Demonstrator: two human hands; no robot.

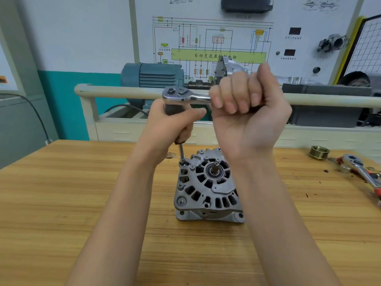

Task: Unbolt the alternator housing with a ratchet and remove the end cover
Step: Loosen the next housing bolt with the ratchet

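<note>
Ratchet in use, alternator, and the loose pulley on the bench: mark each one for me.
ratchet (179,94), head view, on its chrome head.
alternator (206,190), head view, on the vented end cover.
pulley (319,152), head view, on its grooved rim.

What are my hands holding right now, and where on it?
Both grip the ratchet: right hand around its handle, left hand around the extension below the head.

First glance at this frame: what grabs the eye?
Two hands raised mid-frame: the right hand grips the ratchet handle, the left hand holds the extension under its head. Below, the alternator sits on the wooden table, socket on a bolt at its far-left edge.
</note>
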